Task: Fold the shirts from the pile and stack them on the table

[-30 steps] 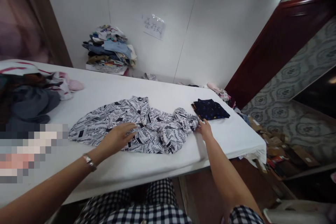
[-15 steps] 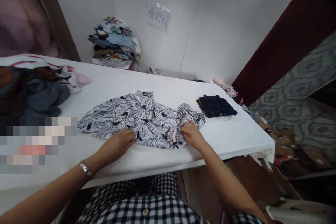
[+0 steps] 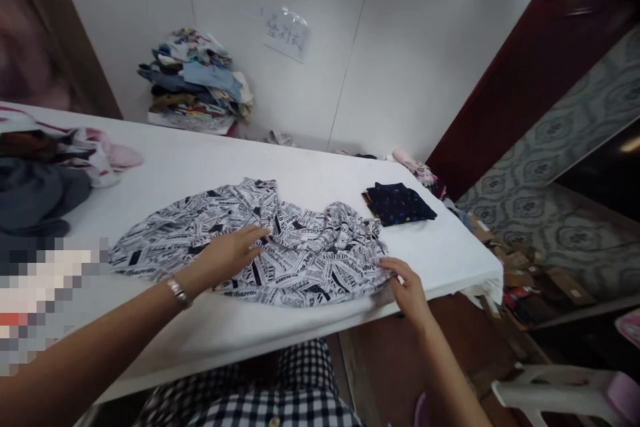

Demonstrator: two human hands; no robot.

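Observation:
A white shirt printed with black newspaper text (image 3: 305,267) lies spread on the table, its collar toward the far side and its right part bunched in folds. My left hand (image 3: 235,253) rests over the middle of the shirt, fingers stretched out and thumb apart. At the shirt's right edge, my right hand (image 3: 409,287) pinches the cloth between thumb and fingers. A folded dark navy garment with small coloured spots (image 3: 403,204) sits just beyond the right hand.
The white-covered table (image 3: 190,153) runs along a wall bearing a handwritten sign (image 3: 286,33). A tall stack of folded clothes (image 3: 197,80) stands at the back. Loose garments (image 3: 45,187) are heaped at the left. Boxes (image 3: 555,280) and a pale stool (image 3: 555,387) are off to the right.
My right hand has moved outward and toward me, drawing the bunched right part of the shirt flatter. My left hand has shifted from the near edge up onto the shirt's middle.

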